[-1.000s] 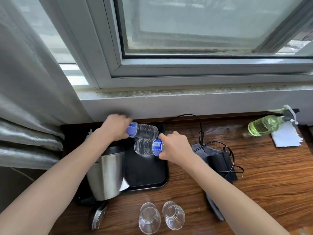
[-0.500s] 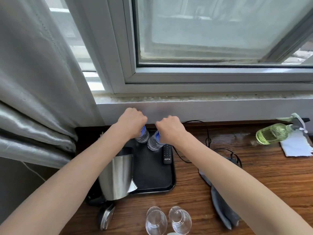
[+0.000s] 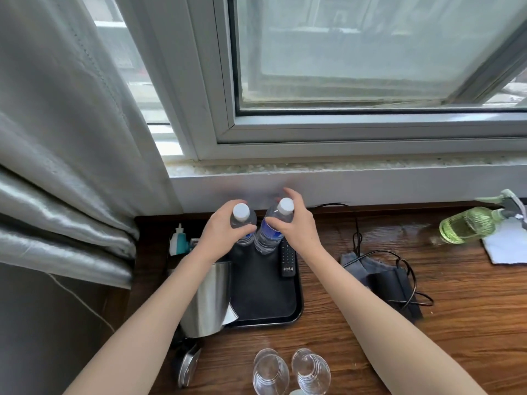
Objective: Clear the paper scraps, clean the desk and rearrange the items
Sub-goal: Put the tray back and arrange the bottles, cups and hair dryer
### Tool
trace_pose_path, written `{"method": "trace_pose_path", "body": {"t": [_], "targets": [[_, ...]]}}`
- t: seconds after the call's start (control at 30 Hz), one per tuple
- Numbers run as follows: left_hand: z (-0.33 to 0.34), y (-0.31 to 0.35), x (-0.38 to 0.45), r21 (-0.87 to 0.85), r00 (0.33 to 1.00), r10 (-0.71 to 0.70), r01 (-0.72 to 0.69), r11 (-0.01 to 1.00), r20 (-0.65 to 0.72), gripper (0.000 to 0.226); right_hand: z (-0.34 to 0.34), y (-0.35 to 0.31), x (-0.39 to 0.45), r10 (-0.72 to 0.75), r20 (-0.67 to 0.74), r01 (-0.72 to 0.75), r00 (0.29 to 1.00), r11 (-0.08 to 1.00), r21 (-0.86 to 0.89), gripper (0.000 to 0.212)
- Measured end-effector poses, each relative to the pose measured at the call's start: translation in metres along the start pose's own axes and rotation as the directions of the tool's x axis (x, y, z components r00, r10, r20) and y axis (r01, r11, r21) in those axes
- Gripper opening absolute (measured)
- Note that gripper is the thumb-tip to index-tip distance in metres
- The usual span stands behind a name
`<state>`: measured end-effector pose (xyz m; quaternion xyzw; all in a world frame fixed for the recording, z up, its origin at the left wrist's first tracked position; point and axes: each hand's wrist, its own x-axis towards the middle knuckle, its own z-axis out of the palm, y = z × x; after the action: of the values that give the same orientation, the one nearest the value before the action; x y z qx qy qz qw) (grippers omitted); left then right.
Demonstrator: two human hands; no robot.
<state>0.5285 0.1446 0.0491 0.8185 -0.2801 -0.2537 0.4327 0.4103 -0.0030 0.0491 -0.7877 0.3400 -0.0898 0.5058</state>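
Two small water bottles stand upright side by side at the far end of a black tray (image 3: 265, 306), close under the white window ledge (image 3: 342, 181). The left hand (image 3: 221, 236) curls its fingers and thumb round the left bottle (image 3: 242, 223) just below its white cap. The right hand (image 3: 293, 226) grips the right bottle (image 3: 271, 229) the same way, thumb on the near side across the blue label and fingers wrapped behind the neck. The two bottles stand just beside each other; whether they touch is hard to tell behind the hands.

A black remote control (image 3: 287, 259) lies along the tray's right edge, just beside the right bottle's base. A steel kettle (image 3: 206, 300) stands at the tray's left side, under the left forearm, with its loose lid (image 3: 186, 366) lying on the wooden desk (image 3: 470, 323) near the front edge. Two clear glasses (image 3: 291, 372) lie tipped on their sides on the desk in front of the tray.

To the right of the tray a dark folded cloth (image 3: 382, 277) sits with a black cable (image 3: 405, 269) looping over it. Further right, near the wall, a green spray bottle (image 3: 470, 226) lies on its side, its nozzle over a white piece of paper (image 3: 504, 246). The desk surface in front of the spray bottle has a wet sheen.

Behind the kettle, in the dark corner, a small teal and white bottle (image 3: 179, 240) stands. A grey curtain (image 3: 57, 138) hangs at the left beside the window (image 3: 370, 52).
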Motion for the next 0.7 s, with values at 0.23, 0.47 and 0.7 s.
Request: {"method": "trace_pose_path", "body": {"t": [0.23, 0.47, 0.7], "targets": [[-0.009, -0.004, 0.006, -0.019, 0.996, -0.035, 0.037, 0.999, 0.086, 0.066, 0.008, 0.0, -0.008, -0.018, 0.265, 0.052, 0.964, 0.991, -0.122, 0.054], [-0.014, -0.004, 0.003, 0.005, 0.996, -0.058, 0.057, 0.998, 0.064, 0.059, -0.001, -0.003, 0.0, -0.095, 0.294, 0.117, 0.951, 0.991, -0.057, 0.035], [0.005, 0.003, 0.001, -0.052, 0.986, -0.075, 0.068, 0.996, -0.145, 0.05, 0.012, -0.011, 0.008, -0.034, 0.023, 0.034, 0.999, 0.999, -0.008, 0.026]]}}
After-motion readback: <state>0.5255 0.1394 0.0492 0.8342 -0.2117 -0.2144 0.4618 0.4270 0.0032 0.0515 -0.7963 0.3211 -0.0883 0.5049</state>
